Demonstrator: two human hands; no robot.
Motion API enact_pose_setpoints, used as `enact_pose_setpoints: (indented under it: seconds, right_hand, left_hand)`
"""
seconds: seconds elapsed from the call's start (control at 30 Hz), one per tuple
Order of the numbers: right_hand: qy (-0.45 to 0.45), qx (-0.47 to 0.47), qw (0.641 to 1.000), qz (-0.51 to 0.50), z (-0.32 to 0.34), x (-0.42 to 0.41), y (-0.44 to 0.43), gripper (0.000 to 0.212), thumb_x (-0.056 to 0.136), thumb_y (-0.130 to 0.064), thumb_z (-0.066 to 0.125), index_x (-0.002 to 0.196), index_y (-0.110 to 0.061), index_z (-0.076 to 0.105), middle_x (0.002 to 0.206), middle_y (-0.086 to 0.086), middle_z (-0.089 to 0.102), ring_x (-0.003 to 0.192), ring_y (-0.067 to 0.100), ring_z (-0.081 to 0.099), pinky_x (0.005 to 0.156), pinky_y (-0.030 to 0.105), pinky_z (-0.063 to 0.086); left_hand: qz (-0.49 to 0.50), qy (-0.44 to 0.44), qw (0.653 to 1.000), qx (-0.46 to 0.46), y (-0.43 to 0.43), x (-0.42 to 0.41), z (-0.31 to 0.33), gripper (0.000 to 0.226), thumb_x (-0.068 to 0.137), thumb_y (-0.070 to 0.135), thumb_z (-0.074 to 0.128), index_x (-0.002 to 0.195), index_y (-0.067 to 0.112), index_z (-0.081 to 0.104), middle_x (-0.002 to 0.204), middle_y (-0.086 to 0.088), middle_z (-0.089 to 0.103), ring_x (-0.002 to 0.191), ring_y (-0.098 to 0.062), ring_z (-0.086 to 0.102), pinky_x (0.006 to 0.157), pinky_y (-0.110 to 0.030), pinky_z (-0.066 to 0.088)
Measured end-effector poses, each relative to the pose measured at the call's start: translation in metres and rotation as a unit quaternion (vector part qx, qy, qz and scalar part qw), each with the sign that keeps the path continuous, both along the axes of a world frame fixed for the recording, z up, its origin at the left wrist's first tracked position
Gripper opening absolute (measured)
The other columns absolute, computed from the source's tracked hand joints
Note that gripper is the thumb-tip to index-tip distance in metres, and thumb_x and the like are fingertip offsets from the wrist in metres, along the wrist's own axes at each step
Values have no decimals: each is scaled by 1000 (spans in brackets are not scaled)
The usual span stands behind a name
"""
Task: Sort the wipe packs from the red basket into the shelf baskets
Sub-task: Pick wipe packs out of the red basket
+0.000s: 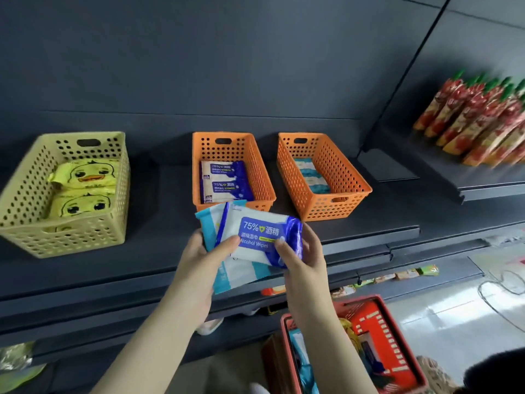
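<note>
My left hand (203, 257) and my right hand (305, 255) together hold a blue-and-white alcohol wipe pack (261, 237) in front of the shelf. Under it my left hand also holds a light-blue-and-white wipe pack (238, 275). On the shelf stand a yellow basket (25, 223) with yellow duck wipe packs (85, 173), a middle orange basket (264, 177) with two alcohol wipe packs (223, 180), and a right orange basket (338, 177) with light-blue packs (311, 174). The red basket (397, 336) sits low at the right, with more packs inside.
Red pouches (477, 120) with green caps line a higher shelf section at the right. Small snack packets (392, 277) lie on a lower shelf edge. A light floor with a cable (500, 291) shows at the far right.
</note>
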State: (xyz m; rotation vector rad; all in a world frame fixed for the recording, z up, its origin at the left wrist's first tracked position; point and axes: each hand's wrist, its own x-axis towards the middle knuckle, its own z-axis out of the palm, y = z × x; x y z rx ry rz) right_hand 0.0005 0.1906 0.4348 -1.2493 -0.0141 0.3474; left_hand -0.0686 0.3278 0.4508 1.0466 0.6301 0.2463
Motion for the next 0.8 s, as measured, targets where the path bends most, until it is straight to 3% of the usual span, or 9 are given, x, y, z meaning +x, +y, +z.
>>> enact_pose_setpoints:
  seconds: [0.07,0.1,0.27,0.4,0.67,0.8]
  right_hand:
    - [67,105,992,18,10,9,5,40,84,-9,66,123,-8,58,116,14,70,102,22,69,90,36,57]
    - [68,114,991,27,13,15,8,36,82,-10,66,117,-6,61,113,16,71,98,21,70,84,31,59]
    - [26,83,994,66,23,58,27,26,80,-10,68,106,-9,62,108,15,72,96,23,70,81,32,60]
    - [50,68,989,121,23,103,48,16,91,-9,62,107,-10,62,110,12,73,97,23,71,79,37,59]
    - [21,-9,992,124,20,173,90,14,89,-8,67,101,-12,61,102,9,75,92,23,74,73,37,61]
    - [9,-60,994,91,18,198,97,17,88,-11,69,101,-15,58,106,7,73,94,21,73,73,38,61]
  left_hand:
    - [-3,-12,1000,-4,7,6,2,39,83,17,70,121,17,58,110,-6,73,98,-25,71,87,-47,55]
    - [-5,-15,1000,-2,11,10,3,42,81,21,71,121,18,58,110,-5,73,98,-24,72,86,-46,55]
    - [12,-14,999,27,38,46,10,48,78,40,68,121,22,58,106,-1,75,96,-21,72,88,-48,55]
    - [53,3,994,98,62,85,9,24,87,32,68,110,28,61,102,2,75,92,-18,73,84,-45,56]
    - [118,27,981,151,100,141,2,28,86,37,69,113,31,62,100,6,75,89,-16,74,79,-44,59]
    - [172,37,972,157,126,148,0,21,93,27,63,113,24,60,102,4,72,88,-14,72,64,-31,56]
